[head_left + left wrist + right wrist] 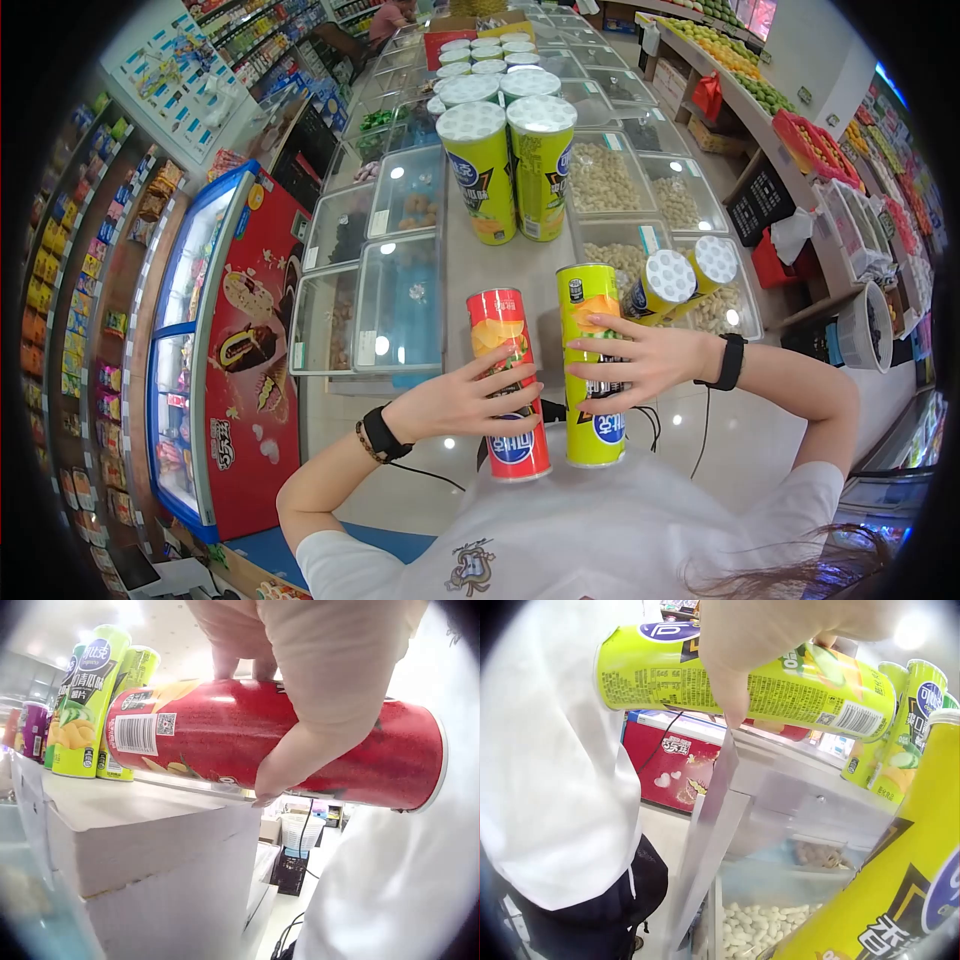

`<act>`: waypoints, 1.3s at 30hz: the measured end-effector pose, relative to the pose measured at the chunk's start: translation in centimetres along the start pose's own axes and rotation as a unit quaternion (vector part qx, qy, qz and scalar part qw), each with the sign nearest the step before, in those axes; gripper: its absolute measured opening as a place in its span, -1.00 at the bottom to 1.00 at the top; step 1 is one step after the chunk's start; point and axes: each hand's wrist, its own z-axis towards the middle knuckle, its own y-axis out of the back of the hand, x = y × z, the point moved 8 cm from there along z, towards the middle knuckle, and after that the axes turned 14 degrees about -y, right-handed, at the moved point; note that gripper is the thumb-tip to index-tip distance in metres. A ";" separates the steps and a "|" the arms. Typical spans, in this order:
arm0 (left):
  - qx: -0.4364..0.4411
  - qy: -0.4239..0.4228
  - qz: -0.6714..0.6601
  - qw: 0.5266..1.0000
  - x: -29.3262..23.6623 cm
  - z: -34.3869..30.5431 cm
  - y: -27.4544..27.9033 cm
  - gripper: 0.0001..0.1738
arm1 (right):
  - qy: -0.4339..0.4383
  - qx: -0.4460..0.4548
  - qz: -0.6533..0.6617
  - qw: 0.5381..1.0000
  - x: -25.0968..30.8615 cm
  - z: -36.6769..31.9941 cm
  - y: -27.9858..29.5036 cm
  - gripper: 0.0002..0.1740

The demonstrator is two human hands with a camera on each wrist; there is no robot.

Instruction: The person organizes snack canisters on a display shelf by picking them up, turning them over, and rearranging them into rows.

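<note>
My left hand grips a red chip canister, thumb on one side and fingers across its front. In the left wrist view the red canister lies sideways, its barcode end toward the counter. With my right hand I hold a lime-green chip canister beside it; both tilt against the front of the white shirt. In the right wrist view my thumb wraps the green canister. Ahead on the counter, several green canisters with dotted white lids stand upright in rows.
Two yellow-green canisters stand on the clear-lidded bins at the right, near my right hand. Lidded bins of nuts flank the counter strip. A red freezer stands at the left, and a cable runs along the floor.
</note>
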 end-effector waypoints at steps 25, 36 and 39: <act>-0.092 -0.042 0.001 0.995 -0.1 -1.2 -0.7 -0.44 | -0.072 0.012 -0.008 0.997 1.0 0.9 -0.7 -0.48; -0.106 -0.012 0.018 0.994 2.1 1.1 -0.1 -0.50 | -0.061 0.024 -0.032 0.997 -1.4 -0.6 1.2 -0.50; -0.098 0.006 0.019 0.995 2.4 1.9 -0.1 -0.51 | -0.049 0.011 -0.024 0.998 -2.2 -1.4 1.3 -0.50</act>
